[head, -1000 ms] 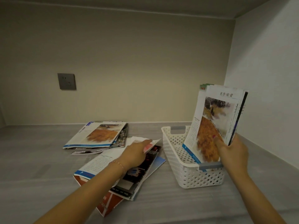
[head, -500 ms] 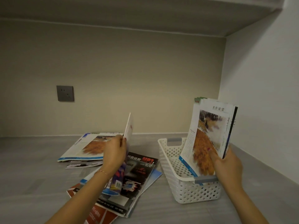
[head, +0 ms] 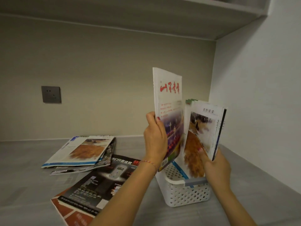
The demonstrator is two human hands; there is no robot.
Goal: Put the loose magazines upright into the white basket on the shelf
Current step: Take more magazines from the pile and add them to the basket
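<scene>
Left hand [head: 154, 141] grips a white magazine with red title characters [head: 169, 101] by its left edge, thumb on the cover, fingers wrapped behind. Magazine is upright, lifted over the left side of the white basket [head: 187, 193]; its bottom corner sits at about rim level, can't tell if it touches the rim.

Right hand [head: 216, 167] grasps a bundle of upright magazines [head: 205, 131] standing in the basket, thumb across the front cover with the orange picture, fingers behind the stack. Bundle leans slightly toward the right wall. Held magazine is just beside the bundle, on its left, narrow gap between them.

Basket is perforated, with a grey handle [head: 195, 182] at the near end, standing on the grey shelf [head: 29, 185] close to the right wall.

Loose ones on the shelf: a dark-cover magazine [head: 101, 180] lying flat on top of a red-brown one [head: 71, 212], left of the basket. Further back-left, a small messy pile [head: 81, 152], top cover with an orange picture.

Grey wall socket [head: 51, 94] on the back wall.
</scene>
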